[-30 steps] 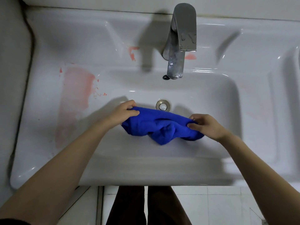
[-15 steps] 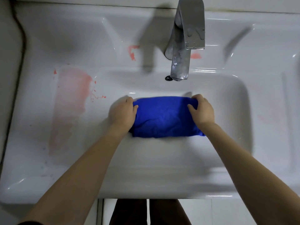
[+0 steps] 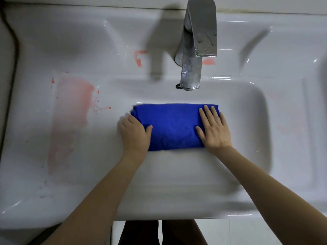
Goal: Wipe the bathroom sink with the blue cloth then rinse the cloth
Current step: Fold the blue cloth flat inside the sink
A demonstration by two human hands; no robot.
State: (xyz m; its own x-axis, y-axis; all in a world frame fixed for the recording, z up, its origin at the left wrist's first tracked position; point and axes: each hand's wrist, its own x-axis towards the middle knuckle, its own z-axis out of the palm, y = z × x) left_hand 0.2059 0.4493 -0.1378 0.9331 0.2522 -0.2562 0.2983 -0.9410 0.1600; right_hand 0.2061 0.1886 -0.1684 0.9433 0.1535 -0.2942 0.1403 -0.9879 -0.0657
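A folded blue cloth [image 3: 172,126] lies flat in the basin of the white bathroom sink [image 3: 254,121], covering the drain. My left hand [image 3: 135,134] grips the cloth's left end, fingers curled under its edge and thumb on top. My right hand [image 3: 213,129] lies flat on the cloth's right end with fingers straight, pressing it down. No water runs from the chrome tap [image 3: 196,45], which stands behind the basin with drops on its spout.
Pink-red smears [image 3: 70,110] stain the sink's left ledge, with smaller red marks [image 3: 138,58] beside the tap base. The overflow hole [image 3: 178,86] sits under the spout. A dark gap [image 3: 8,68] runs along the sink's left side. Tiled floor and my legs show below the front rim.
The cloth went from bunched and lifted between both hands to folded flat on the basin floor. My right hand let go of its pinch and now presses flat.
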